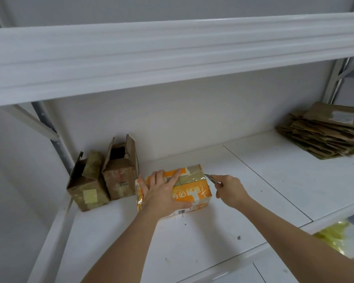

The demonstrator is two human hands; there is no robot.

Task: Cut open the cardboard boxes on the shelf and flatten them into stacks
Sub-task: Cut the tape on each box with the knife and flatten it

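An orange box (194, 190), taped shut, is set near the middle of the white shelf (253, 180). It is pressed down by the left hand (164, 193), laid flat with straight fingers across its top and front. A knife (212, 179) is gripped in the right hand (230, 190), its tip held at the box's upper right corner; whether the blade is touching the tape cannot be made out. Just left of the box, two opened brown boxes (102, 176) are stood side by side against the back wall, flaps up. Well to the right, a stack (323, 133) of flattened cardboard is piled on the shelf. An upper shelf beam (172, 56) is seen overhead.
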